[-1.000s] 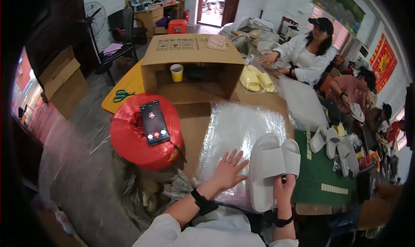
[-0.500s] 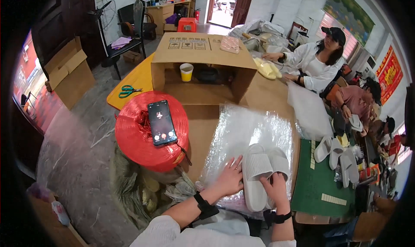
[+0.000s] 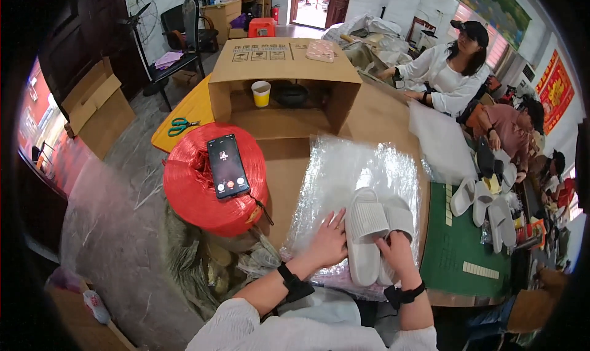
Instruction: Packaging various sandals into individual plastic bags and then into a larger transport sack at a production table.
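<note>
A pair of light grey slide slippers lies side by side on a stack of clear plastic bags [image 3: 335, 167]. My left hand [image 3: 329, 243] rests flat on the plastic with its fingers apart, close against the outer side of the left slipper [image 3: 369, 222]. At the right slipper [image 3: 399, 217], my right hand [image 3: 398, 253] has its fingers tucked into the opening under the strap. Its thumb lies along the inner edge, beside the left slipper. The fingertips inside are hidden by the strap.
Left of the bags, a phone [image 3: 227, 167] lies on a big red twine roll [image 3: 184, 191]. Behind stand an open carton [image 3: 283, 130] holding a yellow-white cup [image 3: 261, 94], and green-handled scissors [image 3: 181, 126]. More slippers [image 3: 501, 225] sit on a green mat [image 3: 458, 253]; co-workers work beyond.
My right hand has shifted slightly, its fingers deeper in the right slipper. The co-worker in white no longer has the pale yellow item by their hand. My view has tilted a little.
</note>
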A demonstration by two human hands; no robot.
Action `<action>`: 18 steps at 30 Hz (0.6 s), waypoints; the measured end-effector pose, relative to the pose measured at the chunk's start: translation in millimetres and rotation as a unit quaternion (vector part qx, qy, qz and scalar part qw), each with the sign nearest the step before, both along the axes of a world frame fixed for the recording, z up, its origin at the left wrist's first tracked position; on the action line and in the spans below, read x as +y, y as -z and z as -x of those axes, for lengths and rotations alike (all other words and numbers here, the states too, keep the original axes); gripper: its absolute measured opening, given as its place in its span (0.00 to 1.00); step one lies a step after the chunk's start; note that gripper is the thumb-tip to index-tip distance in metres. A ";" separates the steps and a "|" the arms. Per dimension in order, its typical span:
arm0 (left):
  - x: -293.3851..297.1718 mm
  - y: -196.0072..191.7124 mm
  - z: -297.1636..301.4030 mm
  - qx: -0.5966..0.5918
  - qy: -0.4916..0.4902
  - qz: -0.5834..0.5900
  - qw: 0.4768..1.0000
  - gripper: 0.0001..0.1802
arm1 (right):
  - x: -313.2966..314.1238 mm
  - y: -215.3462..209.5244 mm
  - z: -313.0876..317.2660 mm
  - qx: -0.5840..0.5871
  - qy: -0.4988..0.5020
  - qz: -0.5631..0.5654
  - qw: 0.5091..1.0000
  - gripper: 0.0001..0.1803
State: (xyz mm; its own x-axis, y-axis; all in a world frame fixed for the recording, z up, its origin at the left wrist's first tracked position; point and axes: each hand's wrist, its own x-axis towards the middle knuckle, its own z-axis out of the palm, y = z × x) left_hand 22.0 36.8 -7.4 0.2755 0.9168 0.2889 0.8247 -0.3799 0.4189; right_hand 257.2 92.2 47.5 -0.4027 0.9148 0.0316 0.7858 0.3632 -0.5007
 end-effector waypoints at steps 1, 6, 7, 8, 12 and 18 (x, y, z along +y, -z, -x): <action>0.9 -1.9 -0.2 0.001 0.007 0.004 1.000 0.34 | 0.0 -3.8 1.6 0.007 -0.013 -0.017 1.000 0.25; 0.3 -4.9 0.8 0.006 -0.001 0.000 1.000 0.35 | 8.9 -5.7 -4.4 0.012 0.010 -0.015 1.000 0.24; 0.0 -4.7 1.7 0.015 -0.004 0.015 1.000 0.35 | 13.1 -11.5 -3.8 0.019 0.007 0.030 0.999 0.24; -0.4 -3.5 2.2 0.017 0.003 0.013 1.000 0.35 | 15.4 -16.2 -3.4 0.027 0.002 0.074 0.997 0.24; 0.4 -3.2 2.8 0.028 -0.006 0.014 1.000 0.36 | 16.5 -30.6 5.9 0.053 0.002 0.149 0.987 0.26; 0.1 -15.8 -2.4 0.011 0.008 0.029 0.999 0.37 | 15.5 -0.9 -14.7 0.012 0.063 0.006 0.998 0.27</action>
State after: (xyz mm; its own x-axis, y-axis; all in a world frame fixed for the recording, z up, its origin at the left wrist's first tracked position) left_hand 24.4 36.9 8.5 0.2965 0.9272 0.2288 0.8280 -0.3689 0.4223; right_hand 271.8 107.7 48.4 -0.2839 0.9584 0.0282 0.8120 0.2559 -0.5246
